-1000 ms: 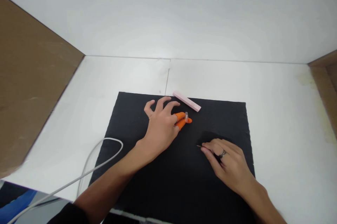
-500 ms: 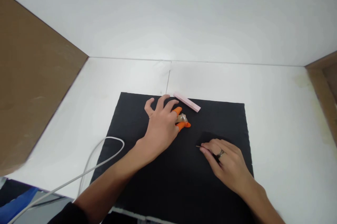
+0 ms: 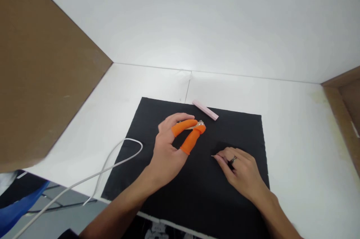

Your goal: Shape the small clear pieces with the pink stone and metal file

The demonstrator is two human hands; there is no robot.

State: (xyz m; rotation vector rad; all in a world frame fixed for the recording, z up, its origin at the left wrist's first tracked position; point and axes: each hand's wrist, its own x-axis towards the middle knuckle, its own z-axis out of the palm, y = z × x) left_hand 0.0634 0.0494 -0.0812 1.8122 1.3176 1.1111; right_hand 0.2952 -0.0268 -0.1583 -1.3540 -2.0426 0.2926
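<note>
My left hand (image 3: 168,149) hovers over the middle of the black mat (image 3: 180,201), with orange finger covers on its thumb and index finger. Between those fingertips it pinches a small object (image 3: 200,123) with a shiny metal end and a tan part. The fingers hide much of this object, so its kind is unclear. Lower and to the right, my right hand (image 3: 242,168) wears a dark ring and is closed in a pinch. A thin pale stick (image 3: 213,156) pokes out past its thumb and index finger; the rest is covered by the hand.
A pink bar (image 3: 205,110) lies across the mat's far edge. On the left, a white cable (image 3: 123,162) loops over the mat's side. A brown panel (image 3: 56,66) borders the white table (image 3: 303,138) at left, and a white wall rises behind.
My left hand has rolled over, so the orange-covered thumb and index finger now show fully, and its other fingers have curled in. The right hand keeps its pinch. The view has shifted slightly.
</note>
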